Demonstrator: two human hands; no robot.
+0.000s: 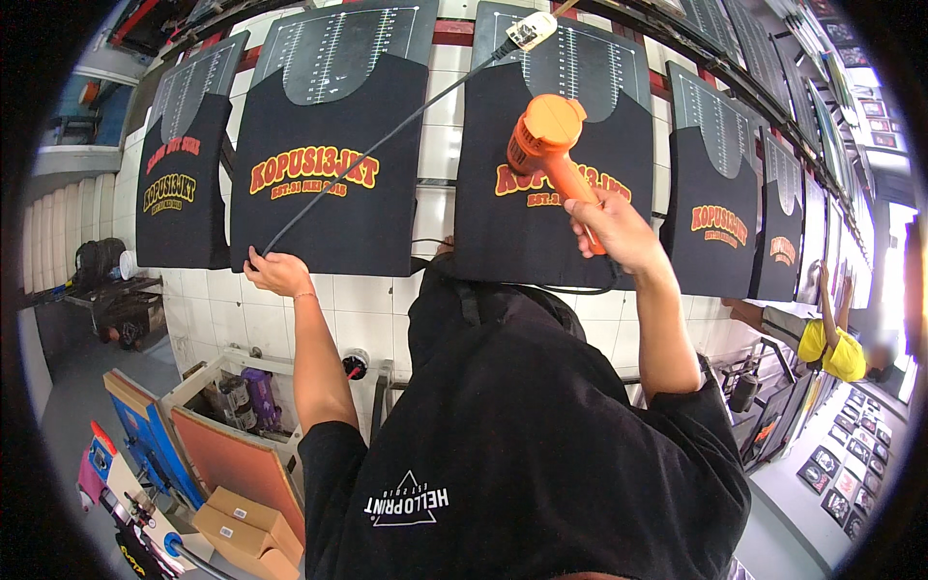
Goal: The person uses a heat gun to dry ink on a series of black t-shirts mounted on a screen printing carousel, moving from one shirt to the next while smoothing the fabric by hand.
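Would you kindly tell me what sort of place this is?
Most likely a screen-printing workshop: black shirts with fresh prints sit on a row of platens, the right hand aims an orange heat gun, and framed screens stand below.

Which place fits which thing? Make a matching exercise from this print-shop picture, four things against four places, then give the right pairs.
Things:
1. heat gun
2. left hand
3. cardboard boxes
4. person in yellow

Places:
A. lower left, on the floor
B. bottom edge of a black shirt
C. far right
D. in the right hand

Pairs: 1-D, 2-B, 3-A, 4-C
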